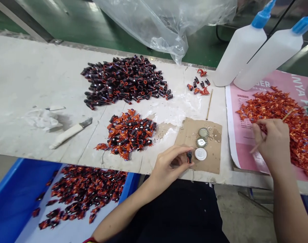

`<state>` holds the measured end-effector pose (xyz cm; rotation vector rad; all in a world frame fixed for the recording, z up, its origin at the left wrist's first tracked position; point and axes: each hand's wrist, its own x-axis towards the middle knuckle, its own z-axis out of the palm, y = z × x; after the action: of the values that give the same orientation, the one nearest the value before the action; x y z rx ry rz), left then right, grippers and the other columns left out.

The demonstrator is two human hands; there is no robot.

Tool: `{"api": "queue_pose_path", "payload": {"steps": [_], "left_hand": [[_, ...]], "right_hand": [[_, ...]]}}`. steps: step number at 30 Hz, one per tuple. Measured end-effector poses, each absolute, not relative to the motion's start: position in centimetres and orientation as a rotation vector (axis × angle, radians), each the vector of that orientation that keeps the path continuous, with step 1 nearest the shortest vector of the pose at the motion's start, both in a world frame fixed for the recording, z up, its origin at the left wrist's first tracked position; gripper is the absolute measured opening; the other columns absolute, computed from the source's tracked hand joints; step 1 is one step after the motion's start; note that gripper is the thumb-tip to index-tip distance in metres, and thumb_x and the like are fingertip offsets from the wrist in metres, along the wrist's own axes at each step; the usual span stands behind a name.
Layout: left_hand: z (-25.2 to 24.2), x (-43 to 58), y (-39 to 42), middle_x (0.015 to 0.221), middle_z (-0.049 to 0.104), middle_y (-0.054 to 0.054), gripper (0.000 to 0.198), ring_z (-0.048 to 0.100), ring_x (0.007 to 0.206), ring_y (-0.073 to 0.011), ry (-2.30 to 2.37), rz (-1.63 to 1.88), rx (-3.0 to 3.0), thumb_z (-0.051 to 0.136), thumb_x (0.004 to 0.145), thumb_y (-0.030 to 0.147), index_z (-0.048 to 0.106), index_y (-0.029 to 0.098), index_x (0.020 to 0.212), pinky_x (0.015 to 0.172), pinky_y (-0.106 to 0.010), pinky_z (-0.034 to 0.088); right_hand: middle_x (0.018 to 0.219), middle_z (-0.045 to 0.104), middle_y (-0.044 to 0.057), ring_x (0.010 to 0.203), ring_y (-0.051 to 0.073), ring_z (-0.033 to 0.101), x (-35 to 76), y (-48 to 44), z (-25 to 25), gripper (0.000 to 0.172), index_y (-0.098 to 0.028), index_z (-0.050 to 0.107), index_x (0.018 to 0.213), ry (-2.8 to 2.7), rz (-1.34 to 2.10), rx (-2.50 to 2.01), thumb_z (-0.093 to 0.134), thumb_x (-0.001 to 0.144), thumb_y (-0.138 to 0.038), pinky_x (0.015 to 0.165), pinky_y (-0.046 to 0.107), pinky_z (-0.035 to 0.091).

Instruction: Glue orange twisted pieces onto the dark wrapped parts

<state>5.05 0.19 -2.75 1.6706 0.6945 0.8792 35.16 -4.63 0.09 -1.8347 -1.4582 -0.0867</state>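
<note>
My left hand (170,163) pinches a small black plastic piece (189,157) between thumb and fingertips, just left of a white round cap (200,154). That cap and two metal bottle caps (201,142) lie in a row on a piece of cardboard (214,158). In my right hand (275,143) is a thin wooden stick (255,148), held over the left side of a heap of small orange plastic pieces (298,135). Whether its fingertips also touch an orange piece is hidden.
Black pieces (123,81) form a large heap at the back, with joined orange-and-black pieces (131,133) in front. A knife (70,133) lies left. Two white bottles (241,50) stand back right. A blue bin (14,189) of pieces sits below. Another stick (209,104) lies near the cardboard.
</note>
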Motion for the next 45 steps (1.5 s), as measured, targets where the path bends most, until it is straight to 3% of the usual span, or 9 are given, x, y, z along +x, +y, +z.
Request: {"api": "queue_pose_path", "payload": {"steps": [4, 8, 12, 23, 30, 36, 40, 45], "left_hand": [[-2.4, 5.5, 0.1, 0.081, 0.067, -0.002, 0.026, 0.063, 0.066, -0.0094, 0.697, 0.952, 1.728, 0.07, 0.085, 0.017, 0.067, 0.017, 0.11, 0.058, -0.017, 0.053], [-2.1, 6.0, 0.1, 0.081, 0.068, -0.001, 0.023, 0.064, 0.068, -0.01, 0.711, 1.007, 1.799, 0.068, 0.087, 0.018, 0.066, 0.018, 0.11, 0.061, -0.018, 0.053], [-1.9, 6.1, 0.2, 0.086, 0.071, -0.002, 0.025, 0.066, 0.072, -0.0103, 0.621, 1.07, 1.878, 0.064, 0.089, 0.013, 0.063, 0.019, 0.113, 0.067, -0.018, 0.055], [-0.9, 5.8, 0.1, 0.104, 0.072, -0.011, 0.035, 0.07, 0.098, -0.0161, 0.373, 1.142, 2.023, 0.059, 0.088, 0.006, 0.057, 0.015, 0.121, 0.079, -0.022, 0.06], [-0.7, 6.1, -0.4, 0.093, 0.074, -0.007, 0.02, 0.072, 0.087, -0.0145, 0.388, 1.185, 1.854, 0.067, 0.088, 0.016, 0.063, 0.018, 0.107, 0.076, -0.022, 0.06], [-0.7, 6.0, -0.4, 0.09, 0.075, -0.006, 0.027, 0.072, 0.079, -0.0142, 0.469, 1.133, 1.878, 0.071, 0.086, 0.023, 0.063, 0.017, 0.111, 0.074, -0.023, 0.059], [-0.3, 5.6, -0.3, 0.094, 0.076, -0.01, 0.02, 0.072, 0.09, -0.0158, 0.425, 1.129, 1.901, 0.071, 0.085, 0.015, 0.064, 0.013, 0.104, 0.081, -0.023, 0.059], [-0.1, 5.7, -0.2, 0.092, 0.077, -0.009, 0.017, 0.073, 0.086, -0.0147, 0.437, 1.127, 1.901, 0.071, 0.084, 0.012, 0.065, 0.014, 0.1, 0.079, -0.022, 0.06]], "right_hand": [[0.07, 0.053, 0.001, 0.062, 0.015, 0.043, 28.4, -6.8, 0.8, 0.015, -0.024, 0.061, 0.081, -1.504, 0.136, -1.737, 0.055, 0.091, -0.034, 0.059, 0.03, 0.034], [0.077, 0.057, 0.0, 0.069, 0.014, 0.054, 22.5, -8.5, 1.6, 0.008, -0.024, 0.057, 0.084, -1.564, 0.6, -1.62, 0.054, 0.092, -0.022, 0.061, 0.026, 0.043], [0.079, 0.058, 0.0, 0.073, 0.014, 0.057, 20.8, -8.9, 1.3, 0.011, -0.023, 0.055, 0.082, -1.539, 0.737, -1.581, 0.054, 0.093, -0.022, 0.063, 0.024, 0.046], [0.073, 0.052, -0.003, 0.064, 0.01, 0.049, 20.4, -8.4, 0.9, 0.012, -0.023, 0.056, 0.081, -1.423, 0.629, -1.602, 0.055, 0.093, -0.023, 0.056, 0.021, 0.041], [0.073, 0.054, -0.001, 0.062, 0.012, 0.051, 20.2, -8.5, 0.5, 0.011, -0.023, 0.059, 0.079, -1.438, 0.57, -1.56, 0.059, 0.091, -0.024, 0.053, 0.024, 0.041], [0.073, 0.057, -0.001, 0.063, 0.013, 0.053, 20.2, -8.8, 0.2, 0.01, -0.023, 0.059, 0.08, -1.457, 0.501, -1.573, 0.06, 0.09, -0.023, 0.054, 0.025, 0.042], [0.075, 0.056, -0.001, 0.066, 0.013, 0.053, 20.3, -8.9, 0.0, 0.009, -0.024, 0.058, 0.082, -1.486, 0.453, -1.577, 0.059, 0.09, -0.019, 0.056, 0.025, 0.043], [0.077, 0.055, -0.001, 0.067, 0.012, 0.052, 20.3, -8.8, -0.1, 0.009, -0.024, 0.057, 0.086, -1.533, 0.405, -1.574, 0.059, 0.089, -0.016, 0.056, 0.025, 0.043]]}}
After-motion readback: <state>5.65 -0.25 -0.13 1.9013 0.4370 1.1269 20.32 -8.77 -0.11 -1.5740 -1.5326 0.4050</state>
